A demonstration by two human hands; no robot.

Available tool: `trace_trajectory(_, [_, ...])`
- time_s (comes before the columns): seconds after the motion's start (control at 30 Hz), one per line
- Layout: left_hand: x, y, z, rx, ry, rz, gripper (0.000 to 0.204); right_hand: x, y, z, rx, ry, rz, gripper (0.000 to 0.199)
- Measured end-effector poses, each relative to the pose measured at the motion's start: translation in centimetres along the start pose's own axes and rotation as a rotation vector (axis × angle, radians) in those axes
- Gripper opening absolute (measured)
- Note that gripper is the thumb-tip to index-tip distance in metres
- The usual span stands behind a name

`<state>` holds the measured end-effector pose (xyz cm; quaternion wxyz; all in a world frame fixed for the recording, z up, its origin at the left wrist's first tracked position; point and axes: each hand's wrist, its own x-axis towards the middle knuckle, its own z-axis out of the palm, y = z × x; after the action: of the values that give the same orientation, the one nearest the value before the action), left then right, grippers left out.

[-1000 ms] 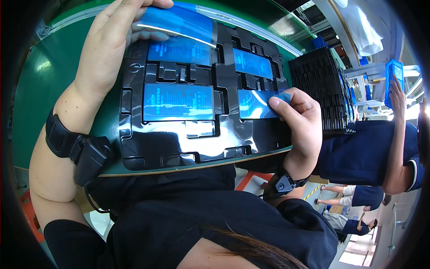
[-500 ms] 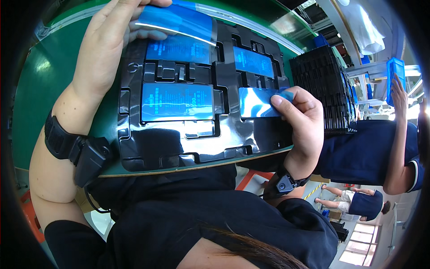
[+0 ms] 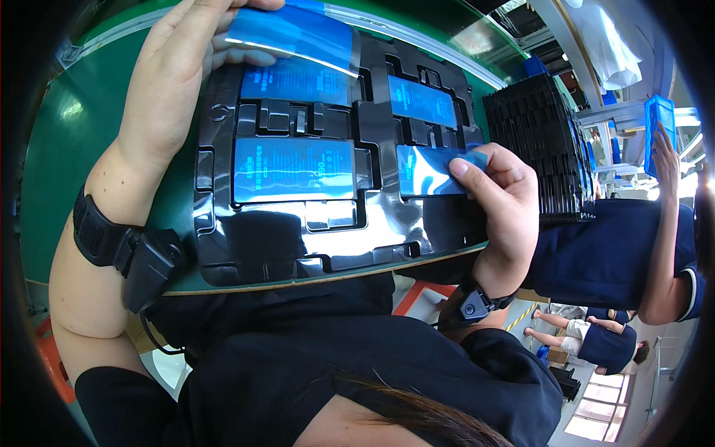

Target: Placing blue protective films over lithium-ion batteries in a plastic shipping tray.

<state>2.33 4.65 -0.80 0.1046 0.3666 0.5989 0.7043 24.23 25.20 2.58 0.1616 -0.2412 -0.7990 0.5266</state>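
A black moulded plastic tray lies on the green table before me, with flat blue battery packs in its recesses. One pack sits at near left and another at far right. My left hand is closed on the edge of a glossy, see-through blue film sheet, which bends above the far left pack. Thumb and fingers of my right hand pinch the right end of the film on the near right pack. Both wrists wear black strapped devices.
A tall stack of black trays stands right of my tray. Beyond it, a co-worker in dark blue has a hand on a blue bin. The green table's near edge runs just before my body.
Both my hands keep almost the same place and grip. In the background at right, people have shifted slightly.
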Motion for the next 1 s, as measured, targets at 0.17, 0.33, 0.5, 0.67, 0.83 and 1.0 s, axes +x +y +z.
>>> trace_trajectory(0.17, [-0.1, 0.1, 0.1, -0.042, 0.001, -0.024, 0.048, -0.1, 0.1, 0.2, 0.009, 0.01, -0.01, 0.012])
trace_trajectory(0.33, [-0.1, 0.1, 0.1, -0.046, -0.025, -0.037, 0.048, 0.2, 0.8, 0.5, -0.315, -0.006, -0.125, 0.016])
trace_trajectory(0.5, [0.0, 0.1, 0.0, -0.049, -0.001, -0.034, 0.047, 0.0, -0.2, 1.0, -0.53, -0.01, -0.235, 0.018])
trace_trajectory(0.67, [0.0, 0.2, 0.2, -0.038, -0.006, -0.034, 0.046, -0.1, -0.9, 0.8, -0.814, 0.032, -0.325, 0.02])
trace_trajectory(0.83, [0.2, 0.0, 0.6, -0.025, 0.016, -0.014, 0.045, 0.1, -0.7, 0.4, -0.804, 0.068, -0.367, 0.02])
trace_trajectory(1.0, [0.5, -0.1, 0.5, -0.035, -0.018, -0.034, 0.043, -0.6, -0.6, 1.0, -0.725, -0.044, -0.648, 0.01])
